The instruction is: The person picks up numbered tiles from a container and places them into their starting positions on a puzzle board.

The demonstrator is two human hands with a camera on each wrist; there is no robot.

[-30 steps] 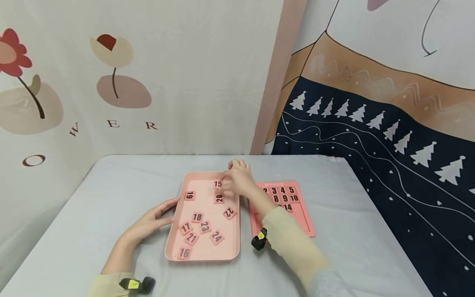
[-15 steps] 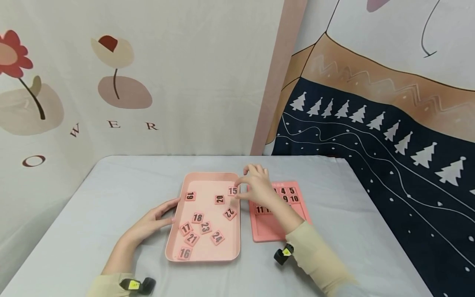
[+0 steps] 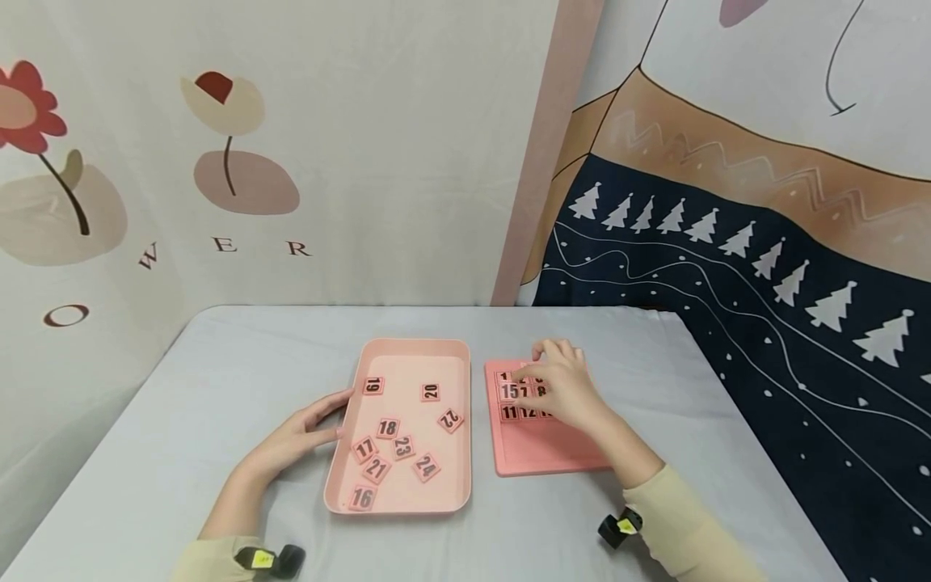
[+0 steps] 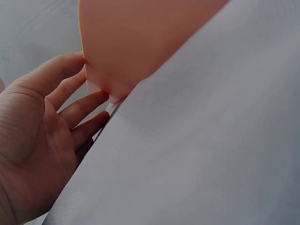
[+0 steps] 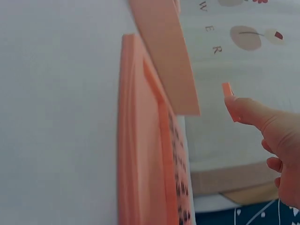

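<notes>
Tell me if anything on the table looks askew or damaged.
Only the tiles in the tray: they lie scattered at mixed angles, with 19 and 20 turned sideways, while the visible tiles on the board sit in straight rows. I see no damage.

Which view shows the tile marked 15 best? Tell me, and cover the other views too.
The head view: the 15 on the tile reads plainly, in the right hand. The right wrist view shows it pinched, nearly edge-on, its number unreadable. The left wrist view does not show it.
</notes>
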